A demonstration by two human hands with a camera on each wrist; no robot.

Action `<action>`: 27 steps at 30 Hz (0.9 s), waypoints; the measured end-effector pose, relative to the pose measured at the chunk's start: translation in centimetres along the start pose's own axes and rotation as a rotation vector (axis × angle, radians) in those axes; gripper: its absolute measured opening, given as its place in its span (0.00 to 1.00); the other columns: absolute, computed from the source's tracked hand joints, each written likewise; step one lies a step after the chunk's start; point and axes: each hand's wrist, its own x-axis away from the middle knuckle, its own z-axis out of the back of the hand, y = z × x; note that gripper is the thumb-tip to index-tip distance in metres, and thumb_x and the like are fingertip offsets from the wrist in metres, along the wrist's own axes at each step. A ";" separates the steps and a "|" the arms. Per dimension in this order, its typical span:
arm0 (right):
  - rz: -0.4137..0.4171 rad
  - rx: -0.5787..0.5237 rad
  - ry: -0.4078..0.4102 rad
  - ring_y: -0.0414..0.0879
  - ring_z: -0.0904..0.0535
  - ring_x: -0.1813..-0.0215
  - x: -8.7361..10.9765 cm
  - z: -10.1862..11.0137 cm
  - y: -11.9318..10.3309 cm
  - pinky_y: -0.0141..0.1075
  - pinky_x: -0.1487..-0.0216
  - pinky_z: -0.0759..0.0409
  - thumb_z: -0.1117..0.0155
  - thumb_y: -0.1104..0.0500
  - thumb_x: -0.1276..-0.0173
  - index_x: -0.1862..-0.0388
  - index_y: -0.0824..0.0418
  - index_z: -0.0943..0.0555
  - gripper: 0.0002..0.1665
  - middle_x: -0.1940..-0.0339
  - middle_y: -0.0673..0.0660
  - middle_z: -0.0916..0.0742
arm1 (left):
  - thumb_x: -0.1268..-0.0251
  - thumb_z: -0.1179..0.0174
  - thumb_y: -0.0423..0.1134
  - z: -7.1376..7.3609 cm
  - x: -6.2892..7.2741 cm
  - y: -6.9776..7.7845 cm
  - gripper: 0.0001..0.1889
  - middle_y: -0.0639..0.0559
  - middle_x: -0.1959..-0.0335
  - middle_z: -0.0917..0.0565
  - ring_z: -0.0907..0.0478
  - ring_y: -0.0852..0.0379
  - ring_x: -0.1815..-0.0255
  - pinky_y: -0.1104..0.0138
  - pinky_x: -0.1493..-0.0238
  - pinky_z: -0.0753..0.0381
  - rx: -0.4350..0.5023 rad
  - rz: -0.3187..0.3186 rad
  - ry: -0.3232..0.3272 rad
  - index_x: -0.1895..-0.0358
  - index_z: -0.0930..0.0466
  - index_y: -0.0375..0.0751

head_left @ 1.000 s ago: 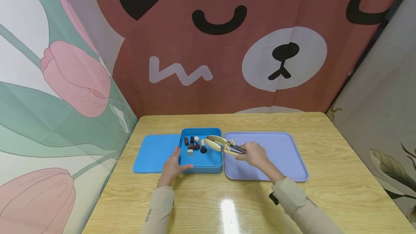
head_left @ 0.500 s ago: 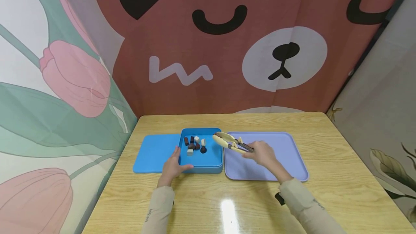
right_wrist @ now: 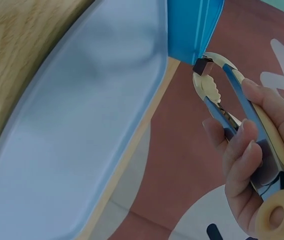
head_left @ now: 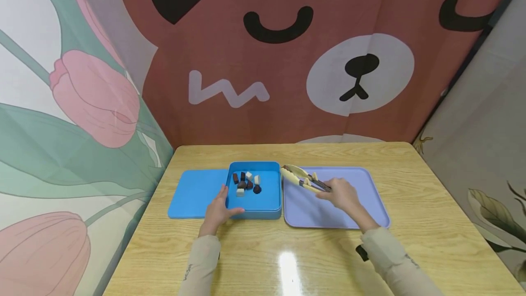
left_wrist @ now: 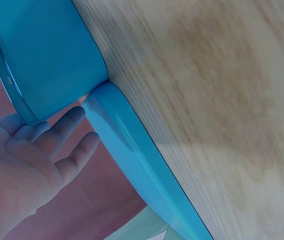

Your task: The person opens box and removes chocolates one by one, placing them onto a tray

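My right hand [head_left: 344, 194] grips a pair of tongs [head_left: 307, 184] with cream-coloured tips, raised over the left part of a lavender tray [head_left: 312, 216]. Pinched between the tips in the right wrist view is a small dark brown block [right_wrist: 202, 66], like a chocolate piece. My left hand [head_left: 217, 214] rests at the near left corner of a blue box [head_left: 259, 215]. Its thumb lies along the front rim and its loosely extended fingers are at the left side. Inside the box, several small brown and white pieces [head_left: 242, 185] sit mostly toward the left.
A flat blue lid [head_left: 197, 195] lies left of the box, close beside it. The lavender tray stands just right of the box. All rest on a wood-grain table [head_left: 255, 250], with a bear-print curtain [head_left: 230, 127] hanging behind its far edge.
My right hand and the tongs have moved right, from over the pieces in the box across its right wall to over the tray. My left hand has stayed put.
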 end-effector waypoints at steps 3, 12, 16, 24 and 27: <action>-0.012 -0.002 -0.002 0.39 0.30 0.88 0.1 0.0 0.3 0.33 0.89 0.35 0.31 0.49 0.49 0.57 0.63 0.17 0.24 0.85 0.49 0.22 | 0.59 0.31 0.54 0.0 0.0 0.0 0.53 0.38 0.31 0.51 0.49 0.38 0.35 0.49 0.42 0.40 0.005 0.001 0.005 0.33 0.50 0.30; -0.070 0.043 -0.015 0.41 0.34 0.85 -0.2 -0.4 1.1 0.32 0.88 0.39 0.31 0.49 0.50 0.60 0.61 0.16 0.22 0.87 0.49 0.25 | 0.59 0.31 0.54 0.0 0.1 0.0 0.53 0.38 0.31 0.51 0.49 0.38 0.35 0.49 0.42 0.40 0.002 0.002 0.004 0.33 0.50 0.30; -0.091 0.074 -0.011 0.43 0.35 0.81 -0.4 -0.6 1.4 0.34 0.87 0.39 0.30 0.48 0.51 0.63 0.58 0.15 0.19 0.85 0.50 0.26 | 0.59 0.32 0.55 0.0 0.0 -0.1 0.53 0.38 0.31 0.51 0.49 0.38 0.35 0.49 0.42 0.39 0.003 -0.002 0.000 0.33 0.50 0.30; -0.104 0.102 -0.015 0.45 0.34 0.80 -0.8 -1.2 1.6 0.36 0.86 0.38 0.30 0.48 0.52 0.75 0.55 0.17 0.12 0.85 0.50 0.26 | 0.59 0.32 0.55 0.0 0.0 -0.2 0.53 0.38 0.31 0.51 0.48 0.38 0.35 0.49 0.44 0.38 -0.001 -0.012 0.005 0.33 0.50 0.30; -0.112 0.107 -0.010 0.45 0.33 0.80 -1.0 -1.3 1.7 0.36 0.86 0.37 0.30 0.49 0.53 0.76 0.56 0.17 0.12 0.85 0.50 0.26 | 0.59 0.32 0.55 0.0 0.0 -0.2 0.53 0.38 0.31 0.51 0.48 0.38 0.35 0.50 0.44 0.37 -0.002 -0.012 0.004 0.33 0.50 0.30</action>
